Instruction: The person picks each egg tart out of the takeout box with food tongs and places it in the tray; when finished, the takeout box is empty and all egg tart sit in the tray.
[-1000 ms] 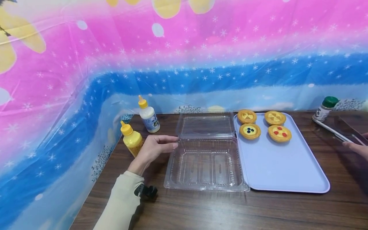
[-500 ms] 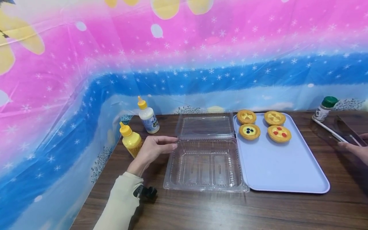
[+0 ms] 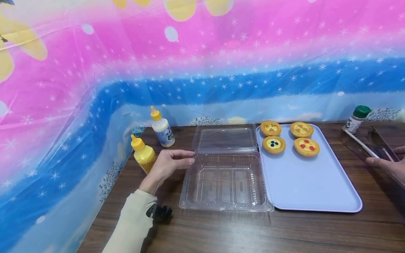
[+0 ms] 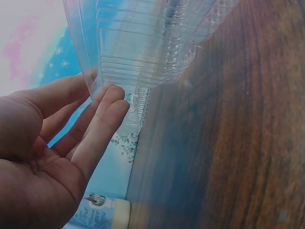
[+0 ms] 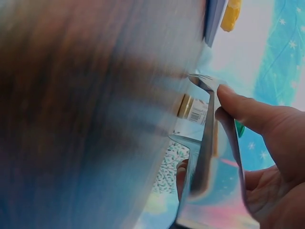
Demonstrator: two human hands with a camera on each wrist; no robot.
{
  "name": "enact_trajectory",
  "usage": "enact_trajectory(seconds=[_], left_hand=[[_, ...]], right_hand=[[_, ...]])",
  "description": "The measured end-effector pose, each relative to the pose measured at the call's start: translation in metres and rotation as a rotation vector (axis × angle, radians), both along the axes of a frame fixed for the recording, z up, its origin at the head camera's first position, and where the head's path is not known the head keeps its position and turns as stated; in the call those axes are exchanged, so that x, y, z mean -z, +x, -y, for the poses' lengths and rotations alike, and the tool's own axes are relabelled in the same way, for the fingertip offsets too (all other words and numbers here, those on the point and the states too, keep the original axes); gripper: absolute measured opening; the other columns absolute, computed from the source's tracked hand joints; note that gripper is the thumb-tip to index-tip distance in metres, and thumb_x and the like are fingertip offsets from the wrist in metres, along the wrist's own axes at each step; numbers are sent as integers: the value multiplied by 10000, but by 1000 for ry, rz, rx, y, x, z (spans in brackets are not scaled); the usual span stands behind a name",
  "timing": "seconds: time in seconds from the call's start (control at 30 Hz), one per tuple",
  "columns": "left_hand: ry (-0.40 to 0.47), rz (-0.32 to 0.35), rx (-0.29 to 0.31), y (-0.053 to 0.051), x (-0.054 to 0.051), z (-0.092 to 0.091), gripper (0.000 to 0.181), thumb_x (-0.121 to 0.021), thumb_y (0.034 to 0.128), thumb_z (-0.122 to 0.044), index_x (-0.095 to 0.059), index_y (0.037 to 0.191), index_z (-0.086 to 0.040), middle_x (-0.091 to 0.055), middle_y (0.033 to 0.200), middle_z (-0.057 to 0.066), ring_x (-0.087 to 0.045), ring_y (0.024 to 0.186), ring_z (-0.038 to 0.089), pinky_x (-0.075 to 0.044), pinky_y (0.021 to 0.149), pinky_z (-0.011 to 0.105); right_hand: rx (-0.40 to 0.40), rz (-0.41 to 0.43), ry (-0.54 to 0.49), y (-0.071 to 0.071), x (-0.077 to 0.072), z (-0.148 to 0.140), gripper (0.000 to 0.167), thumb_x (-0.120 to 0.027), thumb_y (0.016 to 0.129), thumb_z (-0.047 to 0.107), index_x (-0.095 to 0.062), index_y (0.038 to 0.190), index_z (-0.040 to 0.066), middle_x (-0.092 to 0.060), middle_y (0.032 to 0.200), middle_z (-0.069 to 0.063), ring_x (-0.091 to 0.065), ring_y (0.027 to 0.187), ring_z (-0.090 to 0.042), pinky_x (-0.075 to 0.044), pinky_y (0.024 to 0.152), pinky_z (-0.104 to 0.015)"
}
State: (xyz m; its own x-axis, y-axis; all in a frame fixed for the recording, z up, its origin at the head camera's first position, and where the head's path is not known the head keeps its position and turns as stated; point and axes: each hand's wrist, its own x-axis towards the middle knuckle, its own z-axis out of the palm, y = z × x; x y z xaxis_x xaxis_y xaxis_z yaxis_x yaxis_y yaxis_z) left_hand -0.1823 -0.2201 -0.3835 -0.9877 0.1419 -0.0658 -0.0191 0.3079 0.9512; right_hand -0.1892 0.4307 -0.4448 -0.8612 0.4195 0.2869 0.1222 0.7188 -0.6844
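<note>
My left hand pinches the left rim of a clear plastic clamshell box, near the hinge. The box lies open with its lid folded back. Fingers and thumb meet at the rim in the left wrist view. At the right edge my right hand holds metal tongs, with the thumb along one arm. A fork-like tip shows in the right wrist view, and the two arms stand apart. Several small tarts, one a berry-dotted tart, sit on a pale lilac tray between the hands.
A white bottle with a yellow cap and a yellow squeeze bottle stand left of the box. Behind the tongs is a green-lidded shaker. A printed cloth hangs along the table's back and left edges.
My right hand has come a little to the left with the tongs. The left hand stays on the box rim; box, tray and tarts have not moved.
</note>
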Motion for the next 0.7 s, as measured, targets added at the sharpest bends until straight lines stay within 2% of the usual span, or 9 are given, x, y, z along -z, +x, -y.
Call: enact_trajectory(seconds=[0.07, 0.13, 0.27, 0.4, 0.6, 0.7], left_hand=[[-9, 3, -2, 0, 0, 0, 281, -792, 974, -84, -777, 1245, -10, -756, 1229, 156, -768, 1048, 262, -618, 944, 392], [-14, 10, -6, 1, 1, 1, 287, -795, 974, -93, -776, 1249, -14, -754, 1236, 156, -767, 1054, 271, -614, 951, 395], [-20, 7, -5, 0, 2, 1, 298, -800, 970, -99, -774, 1255, -15, -748, 1251, 156, -767, 1058, 285, -613, 955, 398], [-10, -11, 1, -1, 2, 1, 295, -800, 969, -97, -776, 1251, -12, -751, 1244, 160, -767, 1055, 281, -618, 944, 396], [-20, -7, -6, -1, 2, 0, 292, -801, 971, -107, -779, 1249, -19, -754, 1242, 152, -768, 1054, 268, -617, 946, 392], [-16, -7, -7, -2, 2, 1, 291, -803, 969, -104, -781, 1245, -19, -755, 1239, 152, -766, 1057, 273, -619, 943, 391]], right_hand=[[-19, 2, 15, 0, 1, -1, 763, -830, 849, 278, -472, 1232, -277, -515, 1137, -479, -467, 766, -156, -317, 577, -177], [-38, 11, 38, -2, 3, -3, 778, -832, 849, 279, -464, 1229, -290, -508, 1137, -487, -501, 807, -320, -312, 583, -173], [-56, 60, 91, -3, 4, -7, 846, -824, 868, 347, -434, 1241, -304, -478, 1149, -495, -498, 945, -540, -316, 627, -222], [-58, 91, 115, -3, 2, -8, 875, -797, 892, 402, -414, 1247, -301, -455, 1159, -495, -483, 1027, -585, -314, 670, -266], [-93, 77, 95, 0, -2, -5, 847, -802, 886, 349, -407, 1223, -320, -465, 1119, -511, -483, 988, -584, -304, 654, -239], [-71, 101, 126, 0, -2, -3, 903, -799, 898, 413, -402, 1245, -321, -458, 1160, -512, -492, 1032, -606, -369, 676, -304]])
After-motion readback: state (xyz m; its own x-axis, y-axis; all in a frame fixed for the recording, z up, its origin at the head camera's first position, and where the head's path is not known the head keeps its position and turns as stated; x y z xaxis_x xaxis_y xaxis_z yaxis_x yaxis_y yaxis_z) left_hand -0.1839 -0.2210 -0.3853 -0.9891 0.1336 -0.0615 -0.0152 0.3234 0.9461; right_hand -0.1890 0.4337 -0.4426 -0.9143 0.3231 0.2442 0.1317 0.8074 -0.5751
